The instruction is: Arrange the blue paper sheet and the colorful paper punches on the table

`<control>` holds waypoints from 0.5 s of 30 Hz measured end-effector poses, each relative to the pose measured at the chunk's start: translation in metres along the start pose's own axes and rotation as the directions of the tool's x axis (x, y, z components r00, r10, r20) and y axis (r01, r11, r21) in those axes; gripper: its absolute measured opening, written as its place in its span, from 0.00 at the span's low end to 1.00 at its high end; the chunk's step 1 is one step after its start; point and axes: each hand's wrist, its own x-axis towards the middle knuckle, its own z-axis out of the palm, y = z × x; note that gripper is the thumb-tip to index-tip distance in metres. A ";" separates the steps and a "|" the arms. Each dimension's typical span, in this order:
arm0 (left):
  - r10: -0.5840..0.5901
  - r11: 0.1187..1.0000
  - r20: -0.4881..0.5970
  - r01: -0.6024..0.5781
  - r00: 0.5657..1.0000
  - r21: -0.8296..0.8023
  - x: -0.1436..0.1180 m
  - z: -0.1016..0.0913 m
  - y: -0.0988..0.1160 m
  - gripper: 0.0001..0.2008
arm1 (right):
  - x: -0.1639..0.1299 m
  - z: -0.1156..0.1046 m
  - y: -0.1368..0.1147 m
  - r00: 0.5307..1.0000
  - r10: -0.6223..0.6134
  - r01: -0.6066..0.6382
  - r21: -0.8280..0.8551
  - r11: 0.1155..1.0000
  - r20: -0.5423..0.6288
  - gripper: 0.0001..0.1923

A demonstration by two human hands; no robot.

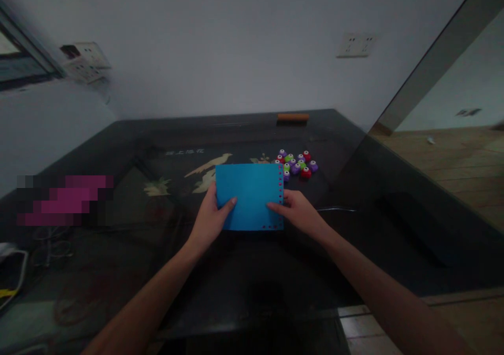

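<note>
Blue punched paper sheet (249,195) held flat over the dark glass tabletop (354,197), long axis left to right, pinched at its left edge by left hand (210,219) and at its perforated right edge by right hand (301,213), small colourful paper punches (296,164) just beyond, nearer the right.

dark table (394,197) | wall sockets (355,45) | orange block (293,117)

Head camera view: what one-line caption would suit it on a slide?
Both hands, left hand and right hand, hold a blue sheet beside colourful small punches.
</note>
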 end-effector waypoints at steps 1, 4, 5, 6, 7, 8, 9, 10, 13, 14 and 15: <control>0.009 1.000 -0.006 -0.009 1.000 0.005 -0.001 0.000 0.001 0.26 | -0.001 0.000 0.000 1.000 -0.007 0.007 0.001 1.000 0.003 0.10; 0.061 0.998 -0.042 -0.061 0.997 -0.005 -0.003 0.001 0.003 0.25 | 0.000 -0.002 -0.003 0.998 -0.055 0.056 0.025 0.998 -0.033 0.13; 0.088 0.996 -0.059 -0.089 0.994 -0.011 -0.002 0.002 0.004 0.25 | 0.002 -0.002 -0.003 0.995 -0.079 0.082 0.043 0.996 -0.064 0.15; 0.117 0.993 -0.077 -0.119 0.990 -0.016 -0.001 0.003 0.005 0.24 | 0.005 -0.002 -0.004 0.990 -0.106 0.113 0.068 0.991 -0.098 0.17; 0.149 0.988 -0.095 -0.151 0.984 -0.016 0.000 0.005 0.005 0.24 | 0.009 -0.002 -0.004 0.982 -0.134 0.148 0.097 0.984 -0.131 0.20; 0.180 0.983 -0.115 -0.183 0.977 -0.014 0.003 0.007 0.004 0.24 | 0.014 -0.002 -0.004 0.973 -0.163 0.184 0.126 0.975 -0.161 0.22; 0.209 0.977 -0.134 -0.213 0.969 -0.012 0.007 0.009 0.004 0.24 | 0.019 -0.002 -0.003 0.963 -0.195 0.224 0.148 0.963 -0.188 0.23; 0.234 0.971 -0.151 -0.238 0.961 -0.013 0.011 0.012 0.002 0.24 | 0.026 -0.001 -0.002 0.950 -0.226 0.263 0.162 0.951 -0.214 0.25; 0.273 0.958 -0.185 -0.284 0.944 -0.036 0.023 0.021 -0.008 0.24 | 0.045 0.001 0.005 0.909 -0.299 0.344 0.118 0.932 -0.292 0.26; 0.272 0.957 -0.191 -0.286 0.943 -0.050 0.027 0.023 -0.012 0.23 | 0.050 0.002 0.009 0.900 -0.306 0.345 0.077 0.935 -0.311 0.26; 0.261 0.958 -0.197 -0.279 0.945 -0.068 0.030 0.025 -0.017 0.22 | 0.055 0.003 0.014 0.896 -0.305 0.334 0.038 0.942 -0.322 0.26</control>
